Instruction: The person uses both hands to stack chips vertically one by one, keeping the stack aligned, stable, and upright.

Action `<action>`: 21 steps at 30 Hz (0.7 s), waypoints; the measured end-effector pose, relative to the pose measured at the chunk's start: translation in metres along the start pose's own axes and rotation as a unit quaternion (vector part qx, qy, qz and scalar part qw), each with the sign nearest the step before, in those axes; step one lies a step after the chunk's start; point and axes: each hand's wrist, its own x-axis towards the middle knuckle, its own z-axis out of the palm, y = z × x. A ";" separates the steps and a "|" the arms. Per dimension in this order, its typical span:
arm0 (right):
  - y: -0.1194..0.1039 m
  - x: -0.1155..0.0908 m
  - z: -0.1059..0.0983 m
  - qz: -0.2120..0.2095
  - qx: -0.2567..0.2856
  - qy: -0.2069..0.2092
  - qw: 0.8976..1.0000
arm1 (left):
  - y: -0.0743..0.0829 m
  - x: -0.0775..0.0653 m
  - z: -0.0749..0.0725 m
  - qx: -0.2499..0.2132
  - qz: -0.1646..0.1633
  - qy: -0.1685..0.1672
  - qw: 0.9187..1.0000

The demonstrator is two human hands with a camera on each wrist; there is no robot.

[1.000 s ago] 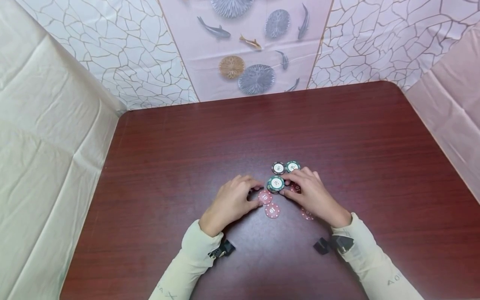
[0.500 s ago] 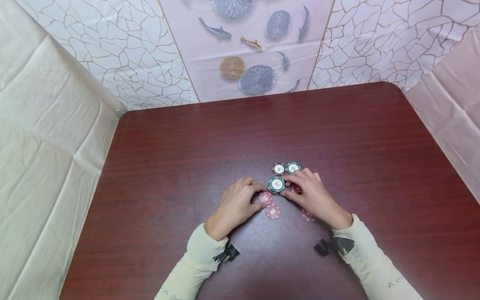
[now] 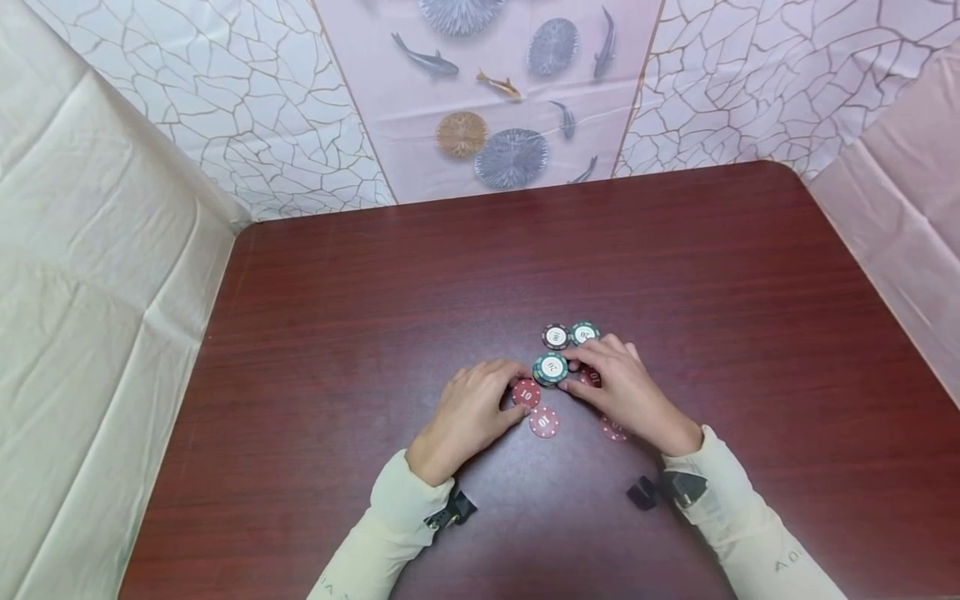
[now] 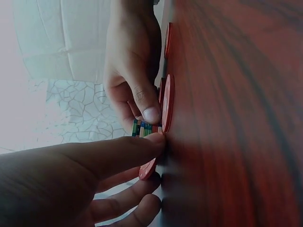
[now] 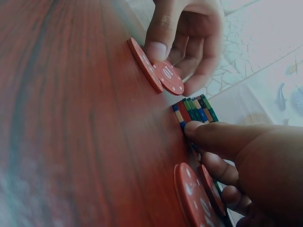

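Between thumb and fingers, my left hand [image 3: 472, 408] pinches a red poker chip [image 3: 527, 393] marked 10. In the right wrist view this chip [image 5: 169, 78] is tilted, one edge lifted from the table. A second red chip [image 3: 544, 422] lies flat just nearer the body. To the right, my right hand [image 3: 626, 392] grips the side of a short chip stack [image 3: 551, 368] topped by a green 20 chip. Coloured edges of the stack [image 5: 194, 111] show in the right wrist view, with the right thumb against it.
Behind the stack lie a black chip [image 3: 556, 336] and a green chip [image 3: 583, 332]. Two more red chips, one [image 3: 591, 377] partly under the right hand and one [image 3: 614, 428] near its wrist, lie on the dark red wooden table [image 3: 375, 317]. Patterned cloth [image 3: 285, 108] hangs behind.
My left hand has moved right to the red chip, taken hold of it and tipped it up slightly. My right hand stays at the stack.
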 end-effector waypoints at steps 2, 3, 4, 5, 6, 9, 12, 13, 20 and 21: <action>0.000 0.000 0.000 0.000 0.000 -0.001 1.000 | 0.000 -0.002 -0.001 0.009 0.004 -0.003 1.000; 0.000 0.000 0.000 -0.002 -0.001 0.000 1.000 | 0.000 -0.002 -0.001 0.012 0.005 -0.006 1.000; 0.000 0.001 0.000 -0.002 -0.001 0.001 1.000 | 0.000 -0.003 -0.002 0.014 0.007 -0.008 1.000; 0.000 0.001 0.000 -0.003 -0.002 0.002 1.000 | -0.001 -0.004 -0.002 0.016 0.009 -0.010 1.000; 0.000 0.000 0.000 -0.003 -0.002 0.003 1.000 | -0.001 -0.004 -0.003 0.018 0.011 -0.012 1.000; 0.001 0.000 0.001 -0.004 -0.003 0.003 1.000 | -0.002 -0.005 -0.004 0.026 0.014 -0.017 0.999; 0.000 0.000 0.000 -0.003 -0.002 0.002 1.000 | -0.002 -0.006 -0.004 0.036 0.016 -0.015 0.999; 0.001 0.000 0.000 -0.003 -0.002 0.002 1.000 | -0.002 -0.006 -0.004 0.038 0.015 -0.014 0.999; 0.000 0.000 0.000 -0.003 -0.001 0.001 1.000 | -0.004 -0.006 -0.005 0.029 0.010 0.003 1.000; 0.000 0.000 0.000 -0.004 0.000 0.001 1.000 | -0.004 -0.006 -0.005 0.029 0.011 0.006 1.000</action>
